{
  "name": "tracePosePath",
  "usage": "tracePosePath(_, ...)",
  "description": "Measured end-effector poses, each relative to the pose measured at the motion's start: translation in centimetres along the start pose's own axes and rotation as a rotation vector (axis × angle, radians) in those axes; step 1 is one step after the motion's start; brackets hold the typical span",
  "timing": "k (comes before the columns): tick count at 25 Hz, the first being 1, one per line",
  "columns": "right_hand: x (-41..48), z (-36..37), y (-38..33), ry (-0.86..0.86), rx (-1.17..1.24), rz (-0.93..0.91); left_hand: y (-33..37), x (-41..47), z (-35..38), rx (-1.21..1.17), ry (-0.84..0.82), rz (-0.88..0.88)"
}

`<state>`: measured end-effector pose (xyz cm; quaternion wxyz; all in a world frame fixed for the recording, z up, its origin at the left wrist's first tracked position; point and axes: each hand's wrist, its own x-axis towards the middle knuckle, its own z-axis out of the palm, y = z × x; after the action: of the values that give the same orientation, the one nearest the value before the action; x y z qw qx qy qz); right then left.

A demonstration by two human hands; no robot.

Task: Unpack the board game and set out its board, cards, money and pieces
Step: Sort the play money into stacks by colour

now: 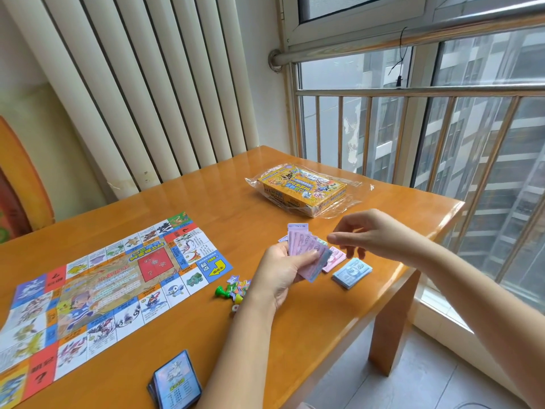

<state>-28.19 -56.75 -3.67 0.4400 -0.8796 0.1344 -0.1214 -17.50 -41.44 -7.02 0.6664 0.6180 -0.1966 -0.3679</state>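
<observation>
The paper game board (97, 290) lies unfolded flat on the left of the wooden table (265, 335). My left hand (277, 276) grips a fanned stack of purple and pink play money (306, 252). My right hand (362, 231) hovers just right of that stack, thumb and forefinger close together at its top edge. A pink money pile (336, 259) and a blue money pile (352, 273) lie on the table below my right hand. Small plastic pawns and star tokens (233, 289) sit in a heap beside the board. A dark card deck (175, 379) rests near the front edge.
The yellow game box (303, 188) sits on its clear plastic wrapper at the far side of the table. A radiator stands behind the table, and a railed window runs along the right. The table's right edge is close to the money piles.
</observation>
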Motion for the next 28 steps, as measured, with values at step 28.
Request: tracePosePath(28,4.1,0.0,3.5,-0.052,-0.154,0.407,0.7,0.1,-0.6,-0.152,0.084,-0.300)
